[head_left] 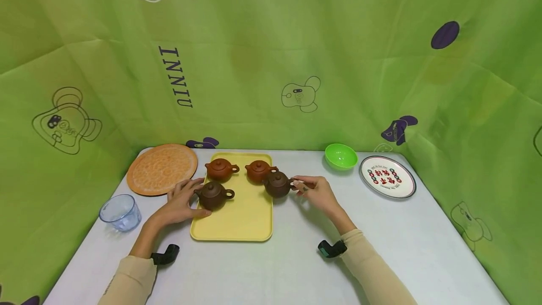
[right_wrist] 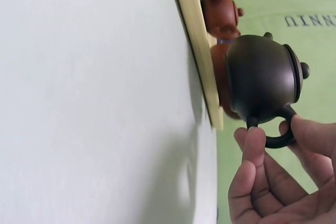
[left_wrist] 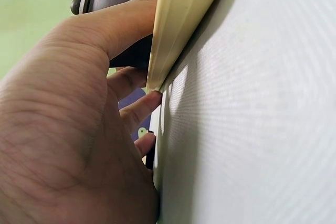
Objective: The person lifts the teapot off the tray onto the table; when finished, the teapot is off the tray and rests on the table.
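My right hand (head_left: 318, 195) pinches the loop handle of a dark brown teapot (right_wrist: 262, 77), which hangs upright above the right edge of a yellow tray (head_left: 243, 225). Another dark teapot (head_left: 213, 196) sits on the tray's left side. My left hand (head_left: 179, 204) is spread beside it. In the left wrist view its thumb (left_wrist: 123, 22) reaches over the tray rim near that pot, while the other fingertips lie along the tray's side; thumb contact with the pot cannot be made out. Two reddish-brown teapots, one left (head_left: 220, 170) and one right (head_left: 257, 172), stand at the tray's far end.
Left of the tray lie a round orange mat (head_left: 162, 169) and a clear bluish glass bowl (head_left: 121, 213). On the back right are a green bowl (head_left: 341, 156) and a white plate with red lettering (head_left: 387, 177). Green printed cloth (head_left: 254, 60) walls the white table.
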`<state>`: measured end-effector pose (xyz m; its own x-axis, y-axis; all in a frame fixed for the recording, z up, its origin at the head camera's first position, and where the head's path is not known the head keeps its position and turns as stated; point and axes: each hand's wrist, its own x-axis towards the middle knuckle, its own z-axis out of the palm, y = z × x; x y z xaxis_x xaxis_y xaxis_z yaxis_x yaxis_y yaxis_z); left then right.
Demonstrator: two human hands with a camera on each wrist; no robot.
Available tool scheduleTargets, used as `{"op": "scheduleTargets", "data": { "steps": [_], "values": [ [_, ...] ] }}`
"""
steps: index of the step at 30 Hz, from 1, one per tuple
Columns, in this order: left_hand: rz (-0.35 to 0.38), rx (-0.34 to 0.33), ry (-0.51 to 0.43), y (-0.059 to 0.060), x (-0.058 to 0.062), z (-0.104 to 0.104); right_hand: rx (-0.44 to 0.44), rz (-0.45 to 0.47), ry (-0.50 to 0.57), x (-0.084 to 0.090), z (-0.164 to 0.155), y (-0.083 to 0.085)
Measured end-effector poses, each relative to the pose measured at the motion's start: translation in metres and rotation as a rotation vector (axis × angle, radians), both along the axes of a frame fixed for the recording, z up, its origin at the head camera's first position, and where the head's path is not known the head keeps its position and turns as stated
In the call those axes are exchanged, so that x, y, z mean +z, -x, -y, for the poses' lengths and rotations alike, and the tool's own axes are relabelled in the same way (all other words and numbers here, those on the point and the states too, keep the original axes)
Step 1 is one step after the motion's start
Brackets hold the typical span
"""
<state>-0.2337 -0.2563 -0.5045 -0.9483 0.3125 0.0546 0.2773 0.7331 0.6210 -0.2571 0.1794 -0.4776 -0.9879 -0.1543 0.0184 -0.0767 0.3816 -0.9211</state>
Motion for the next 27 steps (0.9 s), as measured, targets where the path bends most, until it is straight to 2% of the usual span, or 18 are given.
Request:
{"op": "scheduleTargets", "data": {
  "steps": [21,27],
  "values": [
    [0.002,0.003,-0.008,-0.001,0.001,0.0,-0.131,0.023,0.012,-0.008,-0.034,0.015],
    [0.007,0.007,-0.014,-0.002,0.003,-0.001,-0.134,0.037,0.022,-0.006,-0.036,0.018]
  ]
}}
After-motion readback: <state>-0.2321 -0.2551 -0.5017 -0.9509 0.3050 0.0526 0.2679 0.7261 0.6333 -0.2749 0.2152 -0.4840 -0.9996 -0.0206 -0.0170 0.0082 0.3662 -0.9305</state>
